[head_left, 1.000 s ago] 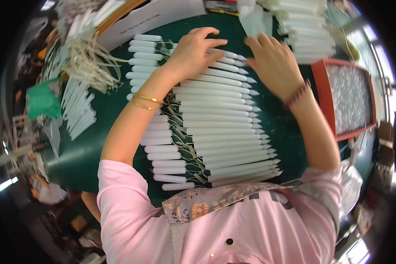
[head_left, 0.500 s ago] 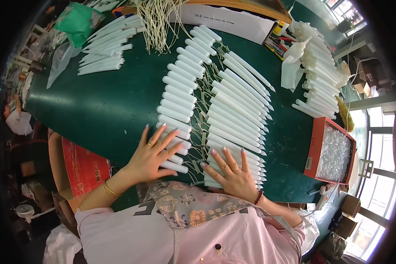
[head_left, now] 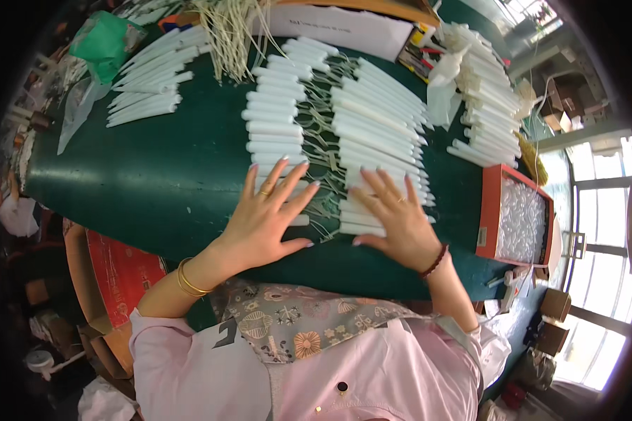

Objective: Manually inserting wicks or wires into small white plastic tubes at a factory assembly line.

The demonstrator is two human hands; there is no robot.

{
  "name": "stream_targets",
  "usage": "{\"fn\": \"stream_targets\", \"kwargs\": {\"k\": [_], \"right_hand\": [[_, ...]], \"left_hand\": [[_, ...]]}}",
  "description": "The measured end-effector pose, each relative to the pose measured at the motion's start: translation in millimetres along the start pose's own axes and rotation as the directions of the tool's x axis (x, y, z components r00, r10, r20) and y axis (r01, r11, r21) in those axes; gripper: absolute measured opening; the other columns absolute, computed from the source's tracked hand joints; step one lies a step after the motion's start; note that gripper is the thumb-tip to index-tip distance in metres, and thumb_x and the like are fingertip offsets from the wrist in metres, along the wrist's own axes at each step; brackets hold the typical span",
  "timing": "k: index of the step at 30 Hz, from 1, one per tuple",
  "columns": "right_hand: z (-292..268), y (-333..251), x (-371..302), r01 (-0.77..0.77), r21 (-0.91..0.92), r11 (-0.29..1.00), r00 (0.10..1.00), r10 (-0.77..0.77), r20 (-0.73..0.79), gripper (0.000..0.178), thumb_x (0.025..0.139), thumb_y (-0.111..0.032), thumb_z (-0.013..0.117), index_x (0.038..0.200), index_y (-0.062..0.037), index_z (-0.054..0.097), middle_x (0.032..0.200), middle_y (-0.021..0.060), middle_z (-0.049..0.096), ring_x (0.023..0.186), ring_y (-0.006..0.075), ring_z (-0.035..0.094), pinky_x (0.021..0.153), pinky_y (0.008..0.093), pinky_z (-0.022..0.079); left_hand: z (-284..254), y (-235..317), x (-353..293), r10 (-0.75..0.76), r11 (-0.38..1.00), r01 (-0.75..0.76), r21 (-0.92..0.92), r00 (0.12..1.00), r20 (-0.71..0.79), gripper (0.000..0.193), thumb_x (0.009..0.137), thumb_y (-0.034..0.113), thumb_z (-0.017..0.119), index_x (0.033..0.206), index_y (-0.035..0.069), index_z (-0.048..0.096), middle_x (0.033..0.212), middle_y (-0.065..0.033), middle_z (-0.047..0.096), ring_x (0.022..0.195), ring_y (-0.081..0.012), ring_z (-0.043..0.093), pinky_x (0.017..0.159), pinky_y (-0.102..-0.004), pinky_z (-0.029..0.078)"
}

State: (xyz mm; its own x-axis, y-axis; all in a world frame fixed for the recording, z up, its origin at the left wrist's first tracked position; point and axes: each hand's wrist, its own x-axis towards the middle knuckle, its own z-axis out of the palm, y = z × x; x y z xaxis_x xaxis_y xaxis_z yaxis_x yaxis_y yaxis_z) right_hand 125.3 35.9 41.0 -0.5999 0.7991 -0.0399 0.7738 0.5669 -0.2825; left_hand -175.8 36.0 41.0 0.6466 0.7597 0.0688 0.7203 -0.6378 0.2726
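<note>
Left hand [head_left: 265, 216]: mine, fingers spread apart, palm down over the near end of the tubes [head_left: 270, 112]. It hides most of the nearest ones; one end shows between forefinger and thumb. Right hand [head_left: 400, 224]: mine, fingers spread apart, palm down over the near end of the tapers [head_left: 376, 123], covering parts of several. Whether either palm presses or only hovers, I cannot tell. Wires [head_left: 323, 140]: thin, tangled between both rows; single runs hard to make out. Strands [head_left: 225, 49]: pale, cut off by the top edge. Tubes: white, short, round-ended, side by side on the green table [head_left: 154, 175], left of the wires. Tapers: white, long, slim, pointed at the right, in a row right of the wires. Box [head_left: 490, 207]: red, right of the tapers, its clear contents too small to tell.
</note>
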Motion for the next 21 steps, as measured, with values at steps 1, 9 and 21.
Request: {"fn": "stream_targets", "kwargs": {"k": [1, 9, 21], "right_hand": [[-14, 4, -2, -0.008, 0.08, 0.997, 0.995, 0.015, -0.095, 0.081, 0.09, -0.041, 0.078, 0.161, -0.0178, 0.044, 0.166, 0.0105, 0.042, 0.154, 0.0367, 0.037, 0.128, 0.0584, 0.02], [-17, 74, -41, -0.03, 0.617, 0.787, 0.614, 0.501, -0.61, 0.03, 0.11, -0.011, 0.054, 0.131, 0.0049, 0.067, 0.11, 0.011, 0.075, 0.098, 0.0151, 0.068, 0.093, 0.0294, 0.052], [-28, 56, -56, -0.026, 0.599, 0.8, 0.649, 0.469, -0.599, 0.022, 0.106, -0.002, 0.057, 0.118, 0.0069, 0.073, 0.086, 0.0071, 0.072, 0.075, 0.0098, 0.066, 0.069, 0.0233, 0.052]], "left_hand": [[0, 16, 6, 0.009, 0.999, -0.009, -0.045, 1.0, -0.009, 0.086, 0.083, 0.049, 0.083, 0.154, 0.011, 0.052, 0.166, -0.0188, 0.034, 0.156, -0.0411, 0.027, 0.12, -0.0685, 0.025], [51, 83, 106, 0.167, 0.984, -0.172, -0.04, 0.981, -0.1, 0.091, 0.074, 0.039, 0.089, 0.149, 0.007, 0.052, 0.139, -0.0201, 0.05, 0.131, -0.0357, 0.049, 0.107, -0.05, 0.039], [59, 101, 136, 0.138, 0.986, -0.148, 0.076, 0.983, 0.12, 0.08, 0.075, 0.023, 0.083, 0.148, 0.012, 0.054, 0.116, -0.0178, 0.057, 0.113, -0.0348, 0.055, 0.095, -0.0463, 0.042]]}}
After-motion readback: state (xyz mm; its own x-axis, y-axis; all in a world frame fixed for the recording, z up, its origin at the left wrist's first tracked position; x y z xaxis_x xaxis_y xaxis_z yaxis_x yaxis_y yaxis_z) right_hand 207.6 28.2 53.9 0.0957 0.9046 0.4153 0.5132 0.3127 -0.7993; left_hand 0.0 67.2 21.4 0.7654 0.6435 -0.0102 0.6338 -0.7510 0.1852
